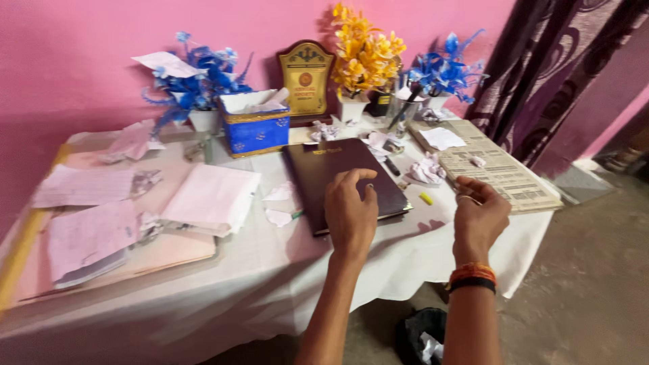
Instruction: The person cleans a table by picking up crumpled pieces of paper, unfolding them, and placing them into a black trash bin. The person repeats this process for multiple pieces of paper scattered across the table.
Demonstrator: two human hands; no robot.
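Left hand [350, 213]: grip spread, over near edge of dark book [341, 179].
Book axis: runs away from the person.
Right hand [478, 217]: curled, empty, beside crumpled paper [427, 169].

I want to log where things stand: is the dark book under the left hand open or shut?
Shut. The dark book lies flat on the table, cover up, no pages showing; the left hand hovers over its near edge.

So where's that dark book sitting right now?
In the head view, the dark book lies flat at the middle of the white-clothed table, in front of the blue box, with the left hand over its near edge.
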